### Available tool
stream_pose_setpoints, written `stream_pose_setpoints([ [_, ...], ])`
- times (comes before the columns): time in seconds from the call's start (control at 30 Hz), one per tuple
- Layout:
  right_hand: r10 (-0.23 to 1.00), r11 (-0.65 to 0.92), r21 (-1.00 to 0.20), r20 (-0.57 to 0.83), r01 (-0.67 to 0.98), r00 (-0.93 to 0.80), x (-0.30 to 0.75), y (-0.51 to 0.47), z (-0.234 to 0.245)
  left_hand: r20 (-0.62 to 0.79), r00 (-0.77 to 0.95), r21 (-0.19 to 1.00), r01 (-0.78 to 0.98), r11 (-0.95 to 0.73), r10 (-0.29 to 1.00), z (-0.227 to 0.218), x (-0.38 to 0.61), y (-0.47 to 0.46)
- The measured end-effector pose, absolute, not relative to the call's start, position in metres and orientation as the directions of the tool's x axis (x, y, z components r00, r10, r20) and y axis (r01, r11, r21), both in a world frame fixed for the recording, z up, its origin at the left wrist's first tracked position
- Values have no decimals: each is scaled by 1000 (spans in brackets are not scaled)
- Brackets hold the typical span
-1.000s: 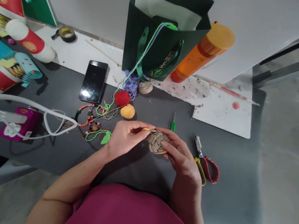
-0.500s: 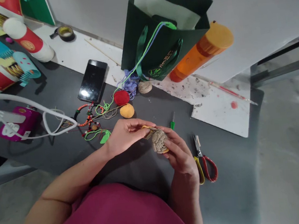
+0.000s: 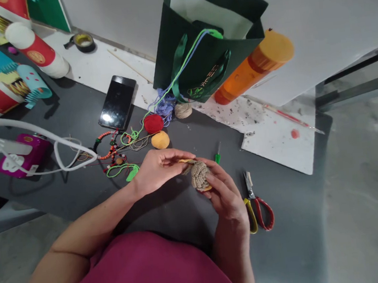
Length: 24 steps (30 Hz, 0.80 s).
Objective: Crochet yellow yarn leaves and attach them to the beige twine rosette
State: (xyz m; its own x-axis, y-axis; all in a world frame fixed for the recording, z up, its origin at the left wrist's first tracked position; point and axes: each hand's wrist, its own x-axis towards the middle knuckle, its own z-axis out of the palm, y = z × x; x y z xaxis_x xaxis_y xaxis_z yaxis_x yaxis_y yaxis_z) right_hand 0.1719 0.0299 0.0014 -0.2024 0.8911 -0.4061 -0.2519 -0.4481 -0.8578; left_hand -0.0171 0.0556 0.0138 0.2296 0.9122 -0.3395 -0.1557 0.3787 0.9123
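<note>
Between my hands, above the dark table, is a round beige crocheted piece (image 3: 200,176) with a ridged top and bits of yellow and red at its lower edge. My right hand (image 3: 226,187) is closed around its right side, with the thumb lying on top. Pinched at its upper left edge, my left hand (image 3: 160,171) has a small beige and yellow strip of the same crochet piece (image 3: 186,161) at its fingertips. A green-handled small tool (image 3: 218,157) lies just beyond my right hand. Scissors (image 3: 259,210) with red and yellow handles rest to the right.
Red (image 3: 153,123), yellow (image 3: 160,140) and beige yarn balls (image 3: 183,110) lie ahead, near purple yarn (image 3: 165,105) and beaded strings (image 3: 106,145). A phone (image 3: 117,102), green paper bag (image 3: 206,45) and orange bottle (image 3: 252,67) stand farther back. A white cable (image 3: 57,139) crosses the left side.
The crocheted piece has turned slightly in my right hand, showing more red and yellow at its lower edge. My left hand has barely moved.
</note>
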Motion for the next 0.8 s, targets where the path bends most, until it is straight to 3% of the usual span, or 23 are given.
stream_pose_setpoints([
  [0.13,907,-420,-851,-399,-315,-132,166,29,-3,-289,260,918,-197,344,921,14,-15,53],
  [0.37,939,-320,-879,-344,-354,5,151,27,-6,-109,166,988,-88,125,980,13,-7,44],
  [0.6,950,-247,-917,-293,-314,108,144,25,-9,-170,100,971,-153,184,980,9,-1,37],
  [0.8,968,-211,-953,-235,-219,89,149,24,-11,-269,81,917,-283,281,960,10,2,39],
])
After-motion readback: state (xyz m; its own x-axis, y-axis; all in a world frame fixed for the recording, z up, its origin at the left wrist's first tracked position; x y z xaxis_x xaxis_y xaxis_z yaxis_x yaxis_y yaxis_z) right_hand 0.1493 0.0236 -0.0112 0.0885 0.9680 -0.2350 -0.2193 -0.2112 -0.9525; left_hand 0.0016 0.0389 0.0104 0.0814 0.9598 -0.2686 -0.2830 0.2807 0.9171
